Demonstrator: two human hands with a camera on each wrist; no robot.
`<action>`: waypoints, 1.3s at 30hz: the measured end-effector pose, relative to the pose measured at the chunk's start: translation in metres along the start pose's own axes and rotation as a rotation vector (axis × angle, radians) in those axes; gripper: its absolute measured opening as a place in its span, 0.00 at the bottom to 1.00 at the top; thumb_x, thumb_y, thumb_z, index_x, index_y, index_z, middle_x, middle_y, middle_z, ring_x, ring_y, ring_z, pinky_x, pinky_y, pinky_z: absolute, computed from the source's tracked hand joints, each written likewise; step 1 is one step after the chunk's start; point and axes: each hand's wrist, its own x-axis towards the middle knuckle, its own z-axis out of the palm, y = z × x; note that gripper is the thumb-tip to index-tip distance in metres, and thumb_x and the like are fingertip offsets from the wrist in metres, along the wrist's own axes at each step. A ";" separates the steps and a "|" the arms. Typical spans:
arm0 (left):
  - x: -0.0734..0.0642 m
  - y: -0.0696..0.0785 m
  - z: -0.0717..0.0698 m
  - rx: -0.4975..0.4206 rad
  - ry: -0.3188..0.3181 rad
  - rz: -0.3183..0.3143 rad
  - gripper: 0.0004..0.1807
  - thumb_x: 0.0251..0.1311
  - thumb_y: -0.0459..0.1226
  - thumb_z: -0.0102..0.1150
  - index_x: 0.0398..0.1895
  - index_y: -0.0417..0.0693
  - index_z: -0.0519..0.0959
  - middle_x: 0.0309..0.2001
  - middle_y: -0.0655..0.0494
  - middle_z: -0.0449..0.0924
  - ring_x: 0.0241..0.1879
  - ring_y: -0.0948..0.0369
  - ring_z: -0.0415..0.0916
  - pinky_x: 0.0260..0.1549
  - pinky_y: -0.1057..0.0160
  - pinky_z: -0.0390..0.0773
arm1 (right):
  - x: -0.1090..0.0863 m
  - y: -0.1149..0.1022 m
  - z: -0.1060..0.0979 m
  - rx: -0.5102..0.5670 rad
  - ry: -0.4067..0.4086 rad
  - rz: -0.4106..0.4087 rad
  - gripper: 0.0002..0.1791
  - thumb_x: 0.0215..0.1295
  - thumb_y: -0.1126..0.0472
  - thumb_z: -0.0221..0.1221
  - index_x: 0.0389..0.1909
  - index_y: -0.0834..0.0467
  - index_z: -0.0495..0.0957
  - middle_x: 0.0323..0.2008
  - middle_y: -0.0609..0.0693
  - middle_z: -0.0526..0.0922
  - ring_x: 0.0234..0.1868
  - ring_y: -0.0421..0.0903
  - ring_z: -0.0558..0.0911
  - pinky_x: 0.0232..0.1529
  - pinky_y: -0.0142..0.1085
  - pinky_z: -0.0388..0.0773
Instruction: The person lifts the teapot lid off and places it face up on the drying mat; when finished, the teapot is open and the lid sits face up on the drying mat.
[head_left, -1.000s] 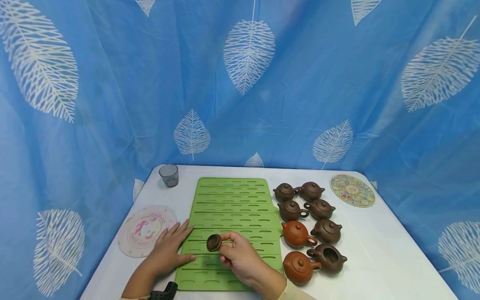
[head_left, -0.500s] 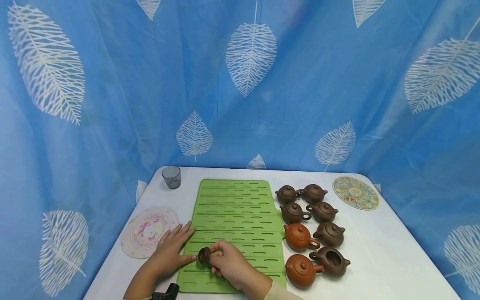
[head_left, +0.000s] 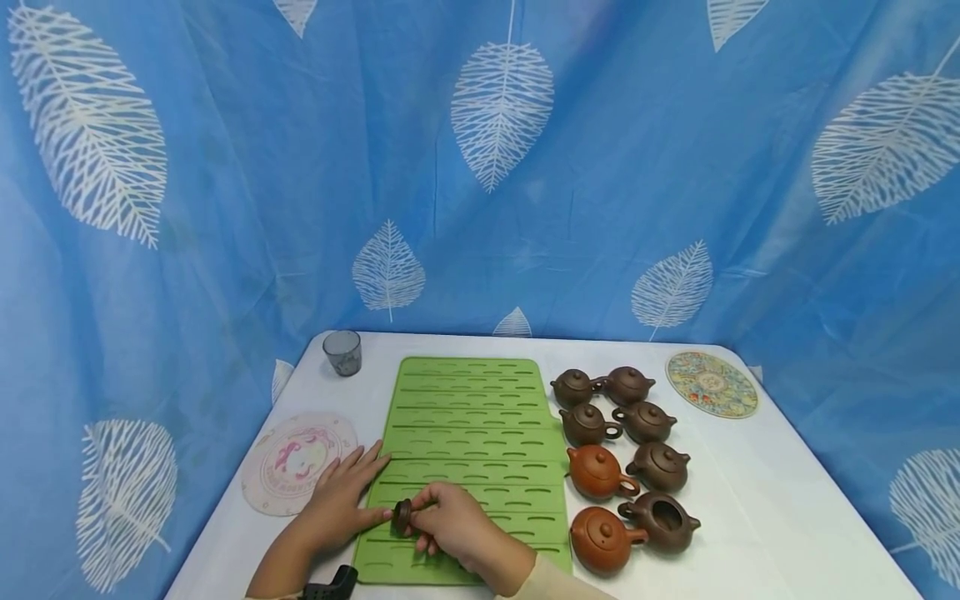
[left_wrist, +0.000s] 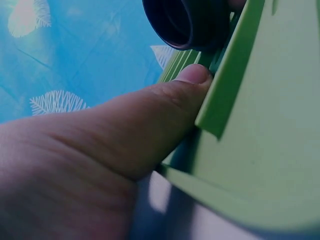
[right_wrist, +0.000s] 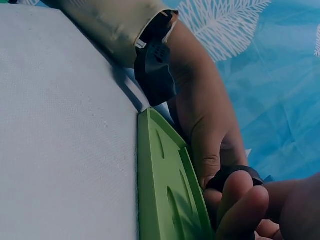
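Observation:
Between the thumb and fingers of my right hand (head_left: 453, 521) is a small dark brown teapot lid (head_left: 401, 518), tipped on its side low over the green mat (head_left: 468, 425). The lid is close to my left thumb; in the left wrist view its hollow underside (left_wrist: 172, 22) shows just above the thumb tip. My left hand (head_left: 337, 504) lies with fingers spread across the mat's left edge. To the right, a dark brown teapot (head_left: 678, 542) stands lidless with its round opening showing. Whether the lid touches the mat is hard to tell.
Two reddish teapots (head_left: 602, 542) and several lidded brown teapots (head_left: 660, 467) stand along the mat's right side. A pink round placemat (head_left: 288, 479) lies left, a grey glass (head_left: 343, 354) back left, and a patterned round placemat (head_left: 712, 385) back right.
My right hand has carried the lid left and down, close to my left thumb, and the lid has turned from facing up to on its side. My left hand stays in place.

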 end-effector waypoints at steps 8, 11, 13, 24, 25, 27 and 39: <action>-0.001 0.000 0.000 0.007 0.012 0.008 0.49 0.55 0.55 0.77 0.79 0.52 0.68 0.83 0.49 0.55 0.82 0.38 0.48 0.76 0.28 0.43 | 0.000 0.000 0.005 -0.036 0.021 0.010 0.03 0.72 0.64 0.63 0.40 0.59 0.82 0.27 0.51 0.88 0.14 0.37 0.76 0.14 0.26 0.70; -0.001 0.001 0.000 0.010 0.015 0.011 0.49 0.55 0.54 0.77 0.79 0.51 0.68 0.83 0.49 0.56 0.82 0.38 0.49 0.76 0.28 0.43 | -0.001 -0.001 0.004 -0.034 0.022 0.009 0.02 0.72 0.65 0.62 0.40 0.59 0.82 0.27 0.52 0.88 0.14 0.36 0.76 0.13 0.26 0.71; -0.002 0.001 -0.001 0.011 0.016 0.014 0.49 0.55 0.54 0.77 0.79 0.51 0.68 0.83 0.50 0.56 0.82 0.38 0.49 0.76 0.28 0.43 | -0.002 -0.001 0.004 -0.024 0.022 0.006 0.03 0.72 0.66 0.61 0.40 0.59 0.83 0.27 0.52 0.88 0.14 0.36 0.76 0.14 0.25 0.71; -0.003 0.001 -0.001 -0.004 0.012 0.011 0.49 0.56 0.57 0.76 0.80 0.52 0.68 0.83 0.49 0.55 0.82 0.38 0.48 0.76 0.27 0.43 | -0.008 -0.002 -0.004 0.025 -0.007 0.038 0.07 0.72 0.69 0.60 0.47 0.62 0.82 0.31 0.56 0.87 0.18 0.36 0.80 0.20 0.26 0.79; -0.003 0.001 0.000 -0.007 0.012 0.010 0.49 0.56 0.57 0.76 0.80 0.52 0.68 0.83 0.49 0.55 0.82 0.37 0.48 0.75 0.27 0.43 | -0.009 -0.002 -0.005 0.030 -0.010 0.043 0.08 0.72 0.71 0.59 0.48 0.62 0.82 0.32 0.56 0.87 0.19 0.37 0.81 0.22 0.27 0.81; -0.004 0.001 0.000 -0.010 0.012 0.009 0.50 0.56 0.57 0.76 0.79 0.52 0.68 0.84 0.49 0.55 0.82 0.37 0.48 0.75 0.27 0.43 | -0.012 0.000 -0.008 0.037 -0.007 0.050 0.11 0.71 0.72 0.59 0.51 0.63 0.81 0.33 0.57 0.87 0.21 0.39 0.82 0.25 0.29 0.84; 0.000 -0.004 0.003 0.006 0.024 0.025 0.50 0.56 0.58 0.74 0.80 0.53 0.67 0.84 0.50 0.53 0.82 0.38 0.47 0.76 0.28 0.42 | -0.046 -0.018 -0.055 -0.154 0.042 -0.122 0.13 0.70 0.67 0.61 0.53 0.63 0.82 0.36 0.55 0.86 0.28 0.43 0.79 0.29 0.35 0.77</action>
